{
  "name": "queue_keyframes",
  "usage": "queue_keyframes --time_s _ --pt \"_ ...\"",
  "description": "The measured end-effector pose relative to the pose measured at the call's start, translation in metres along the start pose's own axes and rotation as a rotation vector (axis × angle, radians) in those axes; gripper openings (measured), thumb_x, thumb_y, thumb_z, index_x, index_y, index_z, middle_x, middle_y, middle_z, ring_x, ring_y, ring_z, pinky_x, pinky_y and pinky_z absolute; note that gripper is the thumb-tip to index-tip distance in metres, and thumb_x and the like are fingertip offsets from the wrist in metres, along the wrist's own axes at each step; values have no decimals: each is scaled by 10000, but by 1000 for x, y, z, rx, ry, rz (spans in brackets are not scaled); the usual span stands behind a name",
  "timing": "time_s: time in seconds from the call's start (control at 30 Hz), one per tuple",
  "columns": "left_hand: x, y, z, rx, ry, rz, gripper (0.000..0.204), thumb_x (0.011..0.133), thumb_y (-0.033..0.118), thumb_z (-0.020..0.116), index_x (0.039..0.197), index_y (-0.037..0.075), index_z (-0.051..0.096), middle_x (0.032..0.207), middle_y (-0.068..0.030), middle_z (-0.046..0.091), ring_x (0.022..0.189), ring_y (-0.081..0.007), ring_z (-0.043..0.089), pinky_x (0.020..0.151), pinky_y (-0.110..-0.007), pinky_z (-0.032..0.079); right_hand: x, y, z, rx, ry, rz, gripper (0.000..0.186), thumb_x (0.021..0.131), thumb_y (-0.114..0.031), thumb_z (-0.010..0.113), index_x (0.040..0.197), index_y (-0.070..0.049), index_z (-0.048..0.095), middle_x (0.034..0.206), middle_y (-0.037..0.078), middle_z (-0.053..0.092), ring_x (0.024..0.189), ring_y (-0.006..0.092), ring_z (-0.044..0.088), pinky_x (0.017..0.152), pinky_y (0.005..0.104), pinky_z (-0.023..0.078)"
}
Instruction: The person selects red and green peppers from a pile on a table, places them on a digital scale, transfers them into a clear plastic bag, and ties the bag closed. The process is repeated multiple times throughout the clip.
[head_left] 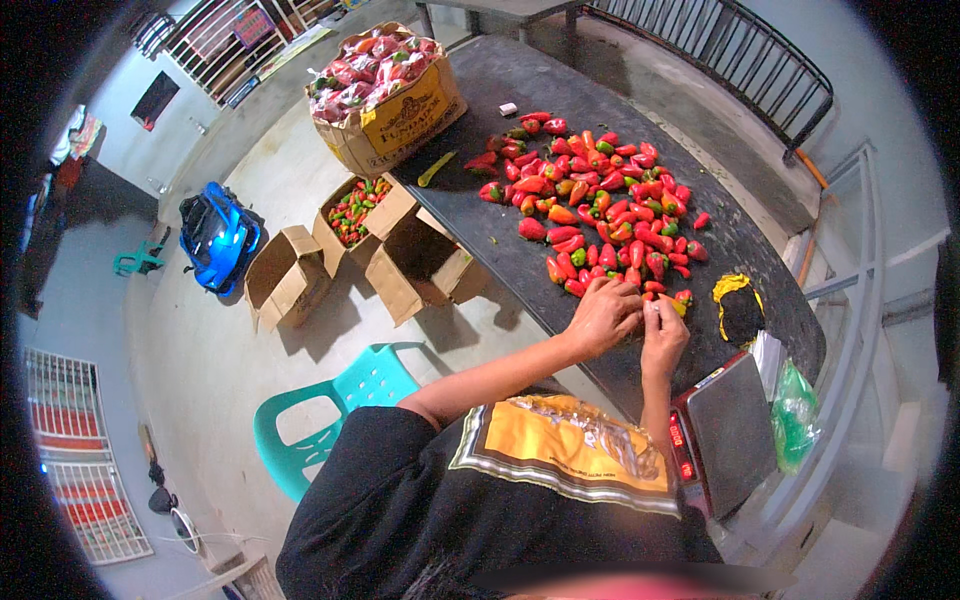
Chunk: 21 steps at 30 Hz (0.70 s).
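Observation:
My left hand point(608, 315) is curled at the near edge of a large spread of red, orange and partly green peppers point(585, 185) on a dark tabletop point(480, 100). My right hand point(662, 335) is beside it, fingers closed, with a small yellowish-green and red piece, perhaps a pepper, partly showing behind them; what each hand grips is mostly hidden. Right of my hands lie a yellow-and-black item point(738, 305), a digital scale point(728, 435), white sheets or bags point(765, 355) and a green plastic bag point(795, 420).
A carton point(390, 120) of bagged peppers stands at the table's far left end. Below are open cardboard boxes point(285, 280), one holding peppers point(355, 210). A teal chair point(360, 390) stands left of me, a blue molded object point(220, 240) farther off, a black railing point(720, 55) beyond the table.

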<state>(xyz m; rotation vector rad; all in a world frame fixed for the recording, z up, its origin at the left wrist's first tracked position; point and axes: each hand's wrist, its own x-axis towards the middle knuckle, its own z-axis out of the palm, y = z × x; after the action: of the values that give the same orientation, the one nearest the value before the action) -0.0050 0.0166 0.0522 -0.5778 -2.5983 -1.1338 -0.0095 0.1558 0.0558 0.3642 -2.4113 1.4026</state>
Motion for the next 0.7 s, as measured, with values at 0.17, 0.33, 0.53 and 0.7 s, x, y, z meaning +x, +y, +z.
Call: queue_keyframes --time_s 0.17,0.33,0.53,0.7 --pt "10 7 3 -115 -20 -38 195 836 214 530 891 34 582 897 -112 510 929 -299 509 802 -405 405 8 19 -4 616 115 389 203 912 -167 566 749 -47 565 623 -14 528 419 -7 380 339 149 260" --pt "7 0 -10 -307 -32 -80 157 825 167 530 842 17 571 860 -125 501 894 -320 516 758 -421 427 19 14 -6 661 -91 474 211 911 -208 573 747 -78 552 588 -12 533 399 17 433 344 159 288" --pt "-15 -111 -90 -857 207 -655 336 911 350 525 1067 58 578 1010 -43 585 951 -165 523 851 -309 415 72 11 12 438 -198 372 153 912 -175 561 790 -82 551 630 -11 539 506 37 499 442 175 384" --pt "18 -214 -265 -484 893 -646 307 906 380 507 886 77 552 765 -22 532 726 -121 506 669 -311 418 59 18 55 512 -127 470 146 912 -178 568 826 -62 552 673 -1 568 554 46 517 490 182 407"
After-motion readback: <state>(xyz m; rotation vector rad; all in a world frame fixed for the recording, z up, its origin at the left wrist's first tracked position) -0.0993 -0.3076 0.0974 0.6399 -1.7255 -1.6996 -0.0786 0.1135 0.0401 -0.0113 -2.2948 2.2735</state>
